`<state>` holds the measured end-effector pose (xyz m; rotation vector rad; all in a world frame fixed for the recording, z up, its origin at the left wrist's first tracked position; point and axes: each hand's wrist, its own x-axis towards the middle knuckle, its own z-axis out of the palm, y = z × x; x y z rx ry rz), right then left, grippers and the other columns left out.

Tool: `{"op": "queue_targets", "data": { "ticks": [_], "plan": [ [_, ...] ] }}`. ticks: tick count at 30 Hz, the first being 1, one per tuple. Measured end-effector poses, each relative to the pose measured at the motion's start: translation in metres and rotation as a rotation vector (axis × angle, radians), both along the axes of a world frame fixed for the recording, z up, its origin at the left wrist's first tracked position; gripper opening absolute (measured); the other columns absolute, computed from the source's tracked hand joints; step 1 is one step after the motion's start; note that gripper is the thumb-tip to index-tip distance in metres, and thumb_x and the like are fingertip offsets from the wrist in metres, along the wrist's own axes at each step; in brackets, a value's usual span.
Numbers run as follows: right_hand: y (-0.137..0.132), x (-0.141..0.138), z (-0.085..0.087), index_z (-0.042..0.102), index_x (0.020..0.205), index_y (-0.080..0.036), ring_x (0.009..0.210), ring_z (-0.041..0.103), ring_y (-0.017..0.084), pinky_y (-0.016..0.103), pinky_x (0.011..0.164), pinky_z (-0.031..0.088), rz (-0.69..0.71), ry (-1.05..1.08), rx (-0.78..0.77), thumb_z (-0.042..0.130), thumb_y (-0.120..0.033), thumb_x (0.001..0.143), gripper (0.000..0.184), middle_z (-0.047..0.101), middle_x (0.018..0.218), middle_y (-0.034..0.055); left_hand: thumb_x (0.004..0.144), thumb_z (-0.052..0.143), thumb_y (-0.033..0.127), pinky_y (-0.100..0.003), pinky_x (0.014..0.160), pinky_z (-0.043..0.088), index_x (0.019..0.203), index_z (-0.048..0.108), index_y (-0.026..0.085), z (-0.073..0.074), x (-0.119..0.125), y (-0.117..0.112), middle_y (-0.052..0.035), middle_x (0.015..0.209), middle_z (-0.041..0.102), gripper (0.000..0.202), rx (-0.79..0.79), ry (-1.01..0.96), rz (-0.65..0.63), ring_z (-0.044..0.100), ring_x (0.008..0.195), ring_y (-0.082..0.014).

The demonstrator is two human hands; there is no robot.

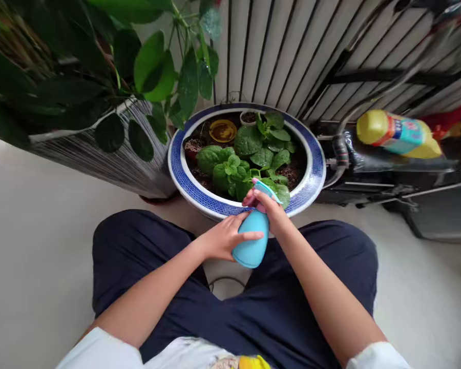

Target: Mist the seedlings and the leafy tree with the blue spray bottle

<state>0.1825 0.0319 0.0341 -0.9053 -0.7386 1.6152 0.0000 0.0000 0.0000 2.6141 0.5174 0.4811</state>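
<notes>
A light blue spray bottle (pixel 251 241) is held over my lap, its nozzle toward a round blue-and-white planter (pixel 310 188). My right hand (pixel 268 206) is wrapped round the bottle's pink neck and trigger. My left hand (pixel 226 237) cups the bottle's body from the left, fingers lying along it. Leafy green plants (pixel 243 163) fill the planter, just beyond the nozzle. A small yellow dish (pixel 223 130) lies on the soil at the back.
A large leafy plant (pixel 153 72) in a ribbed pot (pixel 111 159) stands to the left. A slatted wall is behind. At right, a yellow bottle (pixel 397 134) lies on a dark rack. My knees in dark trousers spread below.
</notes>
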Motion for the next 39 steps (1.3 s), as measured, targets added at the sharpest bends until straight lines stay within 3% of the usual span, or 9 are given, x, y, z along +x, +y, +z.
{"op": "queue_targets", "data": {
  "ticks": [3, 5, 9, 15, 22, 25, 27, 34, 39],
  "plan": [
    [-0.005, 0.005, 0.002, 0.066, 0.107, -0.026, 0.084, 0.065, 0.016, 0.033, 0.087, 0.05, 0.03, -0.079, 0.023, 0.072, -0.038, 0.08, 0.03, 0.069, 0.088, -0.0017, 0.077, 0.073, 0.049, -0.054, 0.106, 0.038, 0.143, 0.036, 0.033, -0.008, 0.006, -0.007, -0.0196, 0.153, 0.018, 0.078, -0.007, -0.032, 0.019, 0.031, 0.14, -0.0411],
    [-0.007, 0.007, 0.003, 0.069, 0.09, -0.022, 0.076, 0.063, 0.016, 0.032, 0.081, 0.05, 0.018, -0.176, 0.049, 0.07, -0.04, 0.08, 0.02, 0.068, 0.079, -0.0007, 0.077, 0.073, 0.049, -0.053, 0.105, 0.039, 0.143, 0.037, 0.034, -0.01, 0.008, -0.008, -0.0189, 0.152, 0.021, 0.077, -0.003, -0.035, 0.021, 0.034, 0.138, -0.0408],
    [-0.01, 0.011, 0.007, 0.063, 0.065, -0.02, 0.06, 0.056, 0.014, 0.031, 0.067, 0.049, -0.043, -0.319, 0.09, 0.065, -0.044, 0.082, 0.029, 0.061, 0.06, -0.0002, 0.079, 0.072, 0.048, -0.053, 0.101, 0.041, 0.143, 0.037, 0.039, -0.011, 0.01, -0.004, -0.0175, 0.151, 0.025, 0.073, 0.027, -0.01, -0.002, 0.038, 0.134, -0.0394],
    [-0.009, 0.021, 0.014, 0.066, 0.1, -0.024, 0.089, 0.066, 0.019, 0.034, 0.084, 0.051, 0.016, -0.226, 0.074, 0.071, -0.042, 0.08, 0.027, 0.07, 0.093, 0.0016, 0.075, 0.075, 0.049, -0.052, 0.107, 0.037, 0.14, 0.042, 0.035, -0.016, 0.019, -0.004, -0.0164, 0.155, 0.018, 0.074, -0.002, -0.072, 0.007, 0.03, 0.14, -0.0391],
    [-0.003, 0.024, 0.003, 0.061, 0.064, -0.02, 0.059, 0.058, 0.015, 0.031, 0.065, 0.05, -0.066, -0.334, 0.083, 0.064, -0.037, 0.082, 0.024, 0.06, 0.059, -0.0004, 0.075, 0.075, 0.052, -0.055, 0.105, 0.035, 0.141, 0.043, 0.035, -0.012, 0.021, 0.003, -0.0189, 0.149, 0.032, 0.076, 0.047, 0.014, -0.001, 0.035, 0.137, -0.0388],
    [-0.004, 0.026, 0.004, 0.067, 0.085, -0.021, 0.07, 0.063, 0.017, 0.031, 0.07, 0.052, -0.041, -0.319, 0.092, 0.066, -0.039, 0.081, 0.019, 0.066, 0.074, 0.0005, 0.075, 0.075, 0.048, -0.056, 0.106, 0.032, 0.14, 0.045, 0.035, -0.012, 0.022, 0.003, -0.0186, 0.15, 0.033, 0.073, 0.071, 0.023, 0.008, 0.032, 0.139, -0.038],
    [-0.003, 0.026, 0.005, 0.068, 0.099, -0.022, 0.08, 0.066, 0.018, 0.032, 0.074, 0.053, -0.012, -0.31, 0.098, 0.068, -0.042, 0.08, 0.027, 0.068, 0.083, 0.0013, 0.074, 0.076, 0.048, -0.055, 0.107, 0.032, 0.14, 0.045, 0.036, -0.013, 0.023, 0.001, -0.0177, 0.151, 0.032, 0.074, 0.063, 0.035, 0.021, 0.03, 0.141, -0.0372],
    [-0.005, 0.022, 0.01, 0.066, 0.098, -0.02, 0.06, 0.059, 0.015, 0.034, 0.067, 0.053, -0.114, -0.357, 0.134, 0.064, -0.04, 0.08, 0.026, 0.06, 0.066, -0.002, 0.079, 0.074, 0.046, -0.057, 0.108, 0.029, 0.141, 0.046, 0.039, -0.015, 0.02, 0.005, -0.0162, 0.15, 0.035, 0.069, 0.126, 0.037, 0.034, 0.035, 0.137, -0.0352],
    [-0.018, 0.029, 0.034, 0.068, 0.1, -0.02, 0.07, 0.062, 0.018, 0.032, 0.062, 0.052, -0.058, -0.61, 0.351, 0.062, -0.043, 0.085, 0.028, 0.069, 0.094, 0.0057, 0.092, 0.059, 0.026, -0.053, 0.105, 0.032, 0.13, 0.055, 0.046, -0.016, 0.026, 0.001, -0.0097, 0.146, 0.038, 0.043, 0.245, -0.046, 0.106, 0.037, 0.135, -0.0305]
  ]
}}
